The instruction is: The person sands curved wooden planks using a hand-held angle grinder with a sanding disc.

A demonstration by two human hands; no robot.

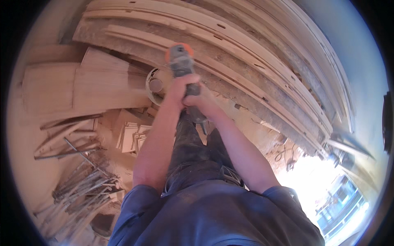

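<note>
My two hands hold a grey and black angle grinder (pixel 182 63) with an orange disc (pixel 190 49) at its far end. Closed round its body near the head is my left hand (pixel 182 85). Farther back on the body, my right hand (pixel 201 101) grips it too. The disc lies over a long, narrow wooden board (pixel 143 37) on the workbench; whether it touches the wood I cannot tell. The grinder and hands look slightly blurred.
More long slotted boards (pixel 230 30) lie across the dusty bench (pixel 246 98). A round pale bucket (pixel 150 92) stands left of my hands, beside large wooden panels (pixel 102 78). Scrap sticks (pixel 82 197) pile up at lower left. A cable (pixel 281 155) hangs at right near a bright opening.
</note>
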